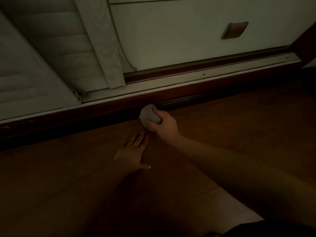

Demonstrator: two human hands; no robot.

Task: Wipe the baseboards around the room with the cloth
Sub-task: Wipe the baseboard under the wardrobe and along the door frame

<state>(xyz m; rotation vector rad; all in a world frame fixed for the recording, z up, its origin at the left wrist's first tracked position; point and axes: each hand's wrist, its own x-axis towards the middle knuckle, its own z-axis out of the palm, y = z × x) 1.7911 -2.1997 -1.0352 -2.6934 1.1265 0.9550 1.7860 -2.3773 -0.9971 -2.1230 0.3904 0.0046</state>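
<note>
A dark reddish-brown baseboard (85, 117) runs diagonally across the dim scene, from low left to upper right, under a white sliding-door track. My right hand (162, 124) grips a bunched pale grey cloth (147, 113) and holds it against the baseboard near the middle of the view. My left hand (132, 152) lies flat on the wooden floor just in front of the baseboard, fingers straight and spread, below and left of the cloth.
White louvred sliding doors (51, 40) and a plain white panel (171, 31) with a brown recessed handle (235, 30) stand above the track (171, 81). Wooden floor (239, 125) fills the lower part of the view. A dark wooden edge (306, 43) rises at far right.
</note>
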